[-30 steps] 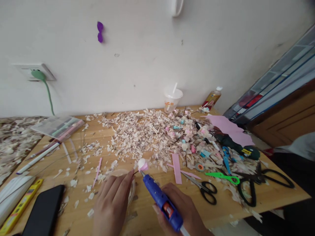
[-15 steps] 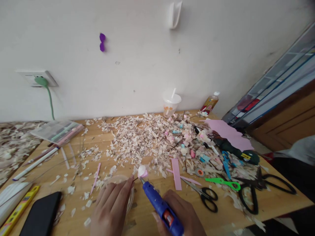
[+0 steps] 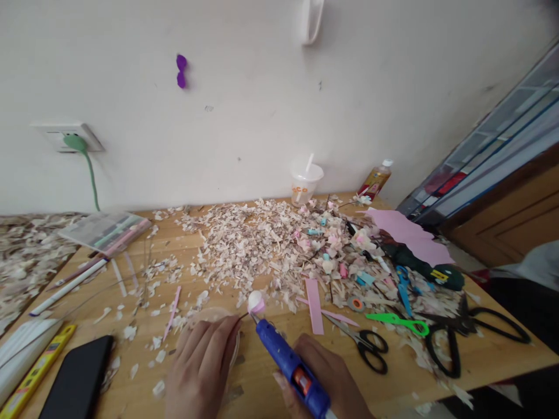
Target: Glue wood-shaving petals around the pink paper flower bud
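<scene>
My left hand (image 3: pixel 203 361) pinches a thin dark stem (image 3: pixel 245 316) whose tip carries a small white and pink flower (image 3: pixel 255 302). Wrapped in my right hand (image 3: pixel 327 372) is a blue hot glue gun (image 3: pixel 279 349), pointing up and to the left. The gun's nozzle meets the base of the flower, though I cannot tell whether glue is coming out. Partly covered by my left hand, a clear round plastic container (image 3: pixel 218 315) stands on the wooden table (image 3: pixel 257 384).
Pale petal-like scraps (image 3: pixel 244 233) cover the table's back. To the right lie small scissors (image 3: pixel 367 343), green scissors (image 3: pixel 399 323), large black-handled shears (image 3: pixel 454 343) and a pink paper strip (image 3: pixel 314 305). A phone (image 3: pixel 76 378) and yellow ruler (image 3: pixel 39 369) are at left; a lidded cup (image 3: pixel 305 183) stands behind.
The whole view has shifted slightly. Both hands keep their grips, and the nozzle stays against the flower's base.
</scene>
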Available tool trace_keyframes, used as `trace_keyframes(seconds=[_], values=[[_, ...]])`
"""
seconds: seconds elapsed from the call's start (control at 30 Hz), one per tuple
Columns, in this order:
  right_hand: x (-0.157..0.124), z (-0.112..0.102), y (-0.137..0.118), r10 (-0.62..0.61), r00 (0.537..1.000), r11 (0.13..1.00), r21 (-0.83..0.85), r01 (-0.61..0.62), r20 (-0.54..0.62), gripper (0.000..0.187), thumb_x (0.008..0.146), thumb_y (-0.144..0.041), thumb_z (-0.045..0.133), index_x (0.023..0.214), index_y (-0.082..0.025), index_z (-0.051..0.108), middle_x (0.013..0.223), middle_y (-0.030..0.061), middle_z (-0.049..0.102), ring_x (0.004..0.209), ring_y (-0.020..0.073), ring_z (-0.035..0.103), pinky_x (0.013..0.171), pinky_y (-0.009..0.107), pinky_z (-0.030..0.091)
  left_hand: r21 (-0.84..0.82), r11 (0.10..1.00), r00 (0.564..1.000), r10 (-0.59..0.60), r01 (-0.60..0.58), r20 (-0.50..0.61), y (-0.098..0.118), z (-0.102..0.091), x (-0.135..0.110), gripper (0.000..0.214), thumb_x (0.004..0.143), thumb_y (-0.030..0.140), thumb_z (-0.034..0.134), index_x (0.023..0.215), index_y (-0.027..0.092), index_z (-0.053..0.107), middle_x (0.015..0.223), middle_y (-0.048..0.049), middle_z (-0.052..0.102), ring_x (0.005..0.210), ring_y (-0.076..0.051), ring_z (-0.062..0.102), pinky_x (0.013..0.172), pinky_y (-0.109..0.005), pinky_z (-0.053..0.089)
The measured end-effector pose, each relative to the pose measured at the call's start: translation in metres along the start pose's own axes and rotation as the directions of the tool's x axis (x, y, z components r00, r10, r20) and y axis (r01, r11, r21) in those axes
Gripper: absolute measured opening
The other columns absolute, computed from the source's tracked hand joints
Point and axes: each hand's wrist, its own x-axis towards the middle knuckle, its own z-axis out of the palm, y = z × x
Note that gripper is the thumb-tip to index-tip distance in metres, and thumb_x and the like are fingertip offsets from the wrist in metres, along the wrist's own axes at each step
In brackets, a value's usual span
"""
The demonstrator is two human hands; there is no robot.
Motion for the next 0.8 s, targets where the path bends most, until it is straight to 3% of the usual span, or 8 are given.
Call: trace_keyframes(seconds=[0.37, 0.8], values=[[0.008, -0.023, -0.019, 0.053, 0.995, 0.998, 0.02, -0.055, 0.079, 0.012, 0.098, -0.028, 0.052, 0.088, -0.026, 0.045, 0.076, -0.0039, 0.056, 0.066, 0.0139, 0.061, 0.058, 0.027, 0.042, 0.027, 1.0, 1.0, 0.002, -0.002, 0.001, 0.005, 0.003, 0.005, 0.022, 0.097, 0.012, 0.063, 0.119, 0.017, 0.061, 0.09, -0.0035, 0.07, 0.081, -0.017, 0.058, 0.078, -0.031, 0.043], [-0.003, 0.0, 0.002, 0.029, 1.0, 1.0, -0.005, -0.029, -0.012, 0.013, 0.089, -0.027, 0.053, 0.083, -0.026, 0.042, 0.071, -0.004, 0.05, 0.056, 0.0141, 0.054, 0.051, 0.029, 0.031, 0.014, 1.0, 1.0, 0.0, 0.001, -0.008, 0.002, 0.002, 0.008, 0.018, 0.102, 0.021, 0.056, 0.119, 0.018, 0.062, 0.094, -0.0038, 0.074, 0.081, -0.017, 0.064, 0.079, -0.03, 0.046]])
